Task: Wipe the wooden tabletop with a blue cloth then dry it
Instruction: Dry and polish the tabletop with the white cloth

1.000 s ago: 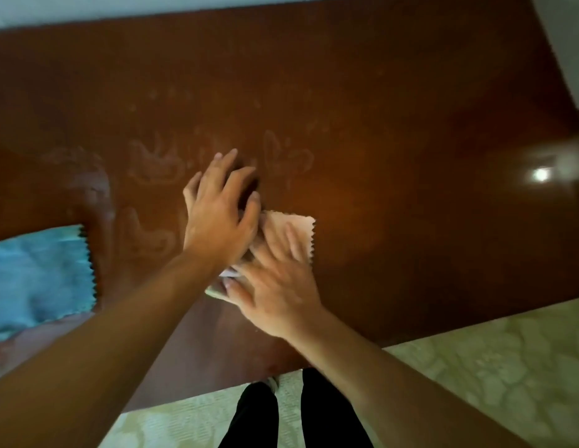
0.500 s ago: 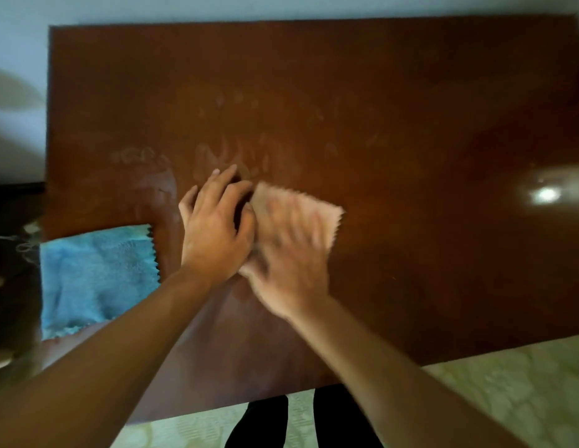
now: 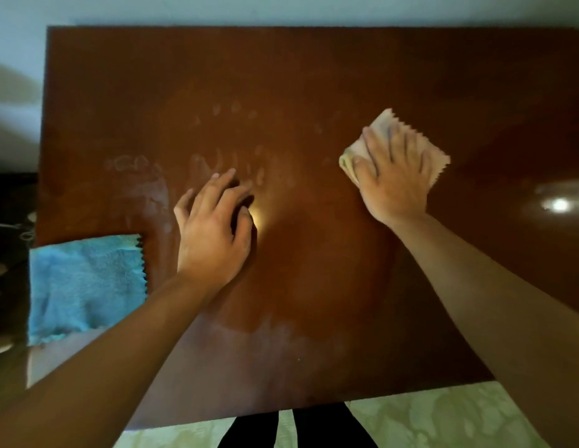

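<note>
The dark wooden tabletop (image 3: 314,76) fills most of the view, with hazy smears and handprints across its middle and near edge. My right hand (image 3: 391,176) lies flat, fingers spread, pressing a folded pale pink cloth (image 3: 433,156) onto the right part of the top. My left hand (image 3: 213,227) rests palm down on the bare wood near the middle, fingers apart, holding nothing. A blue cloth (image 3: 84,286) lies flat at the table's left edge, untouched, to the left of my left forearm.
A pale wall (image 3: 217,8) runs behind the table's far edge. Light patterned floor (image 3: 443,415) shows beyond the near edge, with my dark-trousered legs (image 3: 297,428) there. A bright glare spot (image 3: 558,205) sits on the wood at far right. Dim objects stand left of the table.
My right hand has slid the pink cloth from beside my left hand out to the right and farther back. My left hand has stayed in place on the wood.
</note>
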Motion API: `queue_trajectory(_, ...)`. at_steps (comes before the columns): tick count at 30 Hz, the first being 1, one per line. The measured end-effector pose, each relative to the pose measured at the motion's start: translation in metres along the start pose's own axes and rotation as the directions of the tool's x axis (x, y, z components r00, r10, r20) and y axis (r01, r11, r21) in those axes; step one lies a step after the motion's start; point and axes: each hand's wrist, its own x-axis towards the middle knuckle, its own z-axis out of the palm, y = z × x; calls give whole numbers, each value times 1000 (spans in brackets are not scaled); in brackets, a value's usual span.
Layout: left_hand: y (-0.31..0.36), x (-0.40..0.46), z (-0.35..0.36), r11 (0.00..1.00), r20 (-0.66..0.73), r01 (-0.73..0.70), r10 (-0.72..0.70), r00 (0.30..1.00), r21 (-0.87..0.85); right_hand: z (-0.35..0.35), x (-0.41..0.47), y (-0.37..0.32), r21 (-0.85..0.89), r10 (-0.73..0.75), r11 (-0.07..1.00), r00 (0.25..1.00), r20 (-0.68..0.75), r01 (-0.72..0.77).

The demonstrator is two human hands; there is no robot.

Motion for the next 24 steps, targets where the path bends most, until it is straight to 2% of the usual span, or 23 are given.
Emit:
queue_trajectory(3, -5, 1, -1, 999, -43, 51, -51, 998, -6, -1, 14, -20, 22, 2, 1000, 999, -33, -1)
queue_trajectory(6, -16, -4, -8, 995, -92, 96, -94, 991, 14, -5, 27, -48, 21, -71, 997, 997, -12, 71)
queue_trajectory(10, -31, -15, -22, 981, -174, 194, -189, 966, 16, -3, 32, -114, 12, -298, 955, 953, 55, 298)
queue_trajectory(12, -38, -20, -29, 969, -196, 245, -234, 952, 31, 7, 3, -150, 13, -484, 875, 872, 68, 485)
queue_trajectory(15, -44, -27, -39, 947, -209, 321, -309, 928, 26, 30, -85, -172, 20, -759, 648, 643, 106, 762)
queue_trajectory(17, -47, -31, -44, 939, -213, 342, -328, 920, 30, 41, -126, -163, 50, -860, 501, 491, 141, 864)
queue_trajectory(20, -51, -42, -48, 930, -245, 362, -335, 910, 70, 41, -123, -149, 10, -921, 351, 343, 183, 936)
queue_trajectory(21, -53, -46, -50, 914, -253, 393, -359, 898, 97, 38, -110, -152, -7, -922, 337, 331, 202, 942)
queue_trajectory(22, -56, -51, -50, 889, -257, 440, -398, 881, 130, 34, -93, -161, -24, -913, 354, 351, 207, 935)
queue_trajectory(24, -65, -61, -51, 814, -266, 553, -502, 823, 176, 27, -61, -195, -46, -872, 449, 449, 195, 893)
